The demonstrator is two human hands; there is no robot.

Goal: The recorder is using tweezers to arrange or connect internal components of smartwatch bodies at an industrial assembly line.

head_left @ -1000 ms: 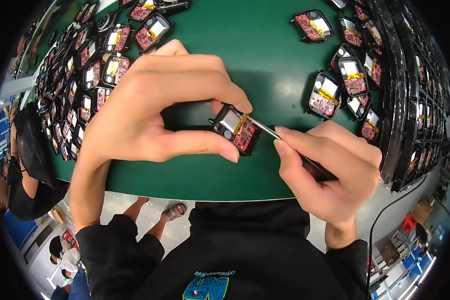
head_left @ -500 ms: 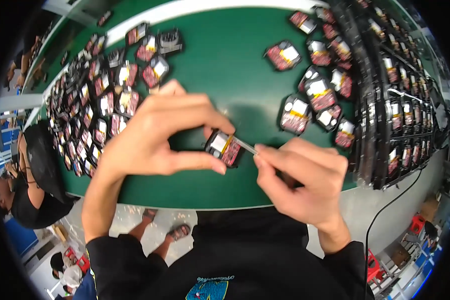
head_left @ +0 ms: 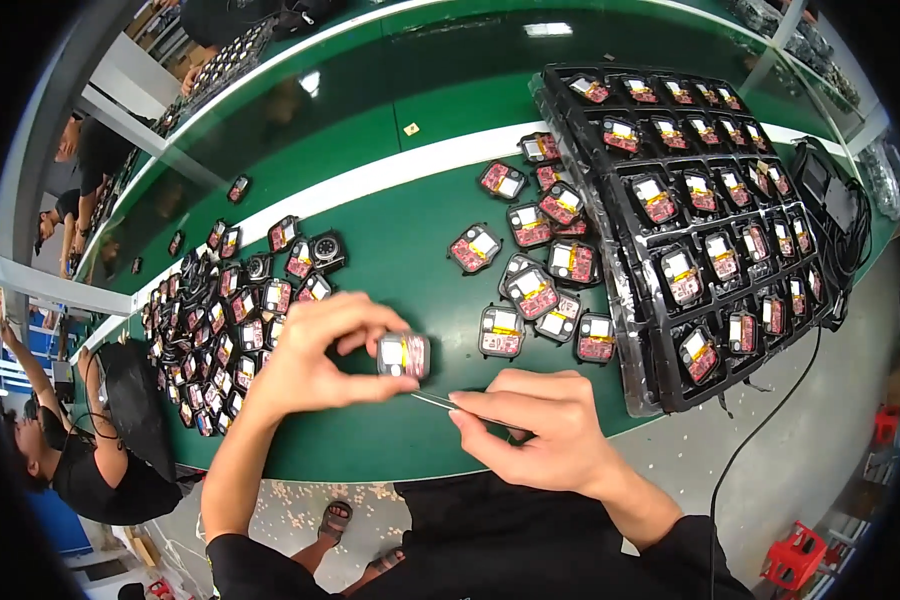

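Observation:
My left hand (head_left: 315, 352) grips a small black electronic housing (head_left: 403, 356) between thumb and fingers. Its open face shows a white block, a yellow tape strip and a reddish circuit board. In my right hand (head_left: 542, 428) is a pair of metal tweezers (head_left: 433, 400), pinched between thumb and fingers. The tweezer tips point at the lower right corner of the housing; whether they touch it I cannot tell. Nearest to my right hand lie loose housings of the same kind, such as this one (head_left: 502, 331) on the green table (head_left: 390, 440).
A black compartment tray (head_left: 635, 300) full of similar housings stands at the right, black cables (head_left: 850, 240) beyond it. A dense heap of housings (head_left: 220, 330) covers the table's left. Another person (head_left: 100, 455) sits at far left. A white strip (head_left: 410, 165) crosses behind.
The view has swung, showing more of the tray and the far side. The housing has turned in my left hand, and the tweezer tips have come off its circuit board to its lower edge.

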